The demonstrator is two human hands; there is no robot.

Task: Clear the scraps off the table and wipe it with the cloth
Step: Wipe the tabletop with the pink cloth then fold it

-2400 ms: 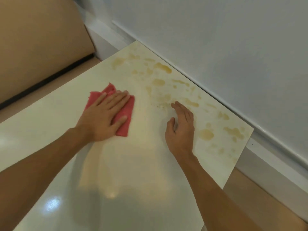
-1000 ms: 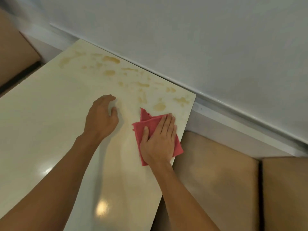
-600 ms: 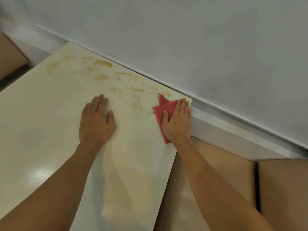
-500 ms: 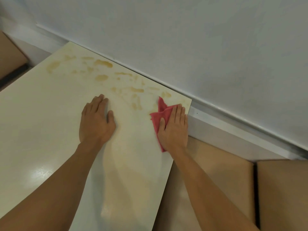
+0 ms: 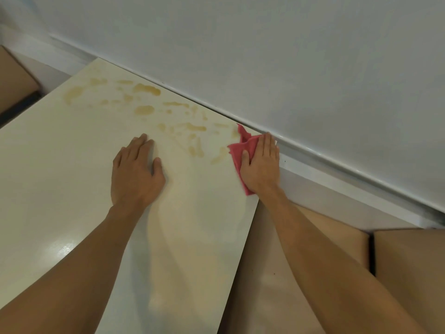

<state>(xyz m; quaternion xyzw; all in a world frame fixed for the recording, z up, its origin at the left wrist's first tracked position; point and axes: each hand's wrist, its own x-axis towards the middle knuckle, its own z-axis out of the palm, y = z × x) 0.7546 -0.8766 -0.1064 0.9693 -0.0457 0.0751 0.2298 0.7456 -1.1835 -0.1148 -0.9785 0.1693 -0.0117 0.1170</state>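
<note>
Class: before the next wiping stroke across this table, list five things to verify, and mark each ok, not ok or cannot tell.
1. Cloth under control: ok. The right hand presses flat on the cloth.
2. Cloth on the table: ok. It lies at the far right corner, by the wall.
3. Left hand out of the path: ok. The left hand rests flat on bare surface, short of the stains.
4. Stains gone: not ok. Yellow stains run along the wall side.
5. Scraps cleared: cannot tell. None in view, but the table's left part is out of frame.
</note>
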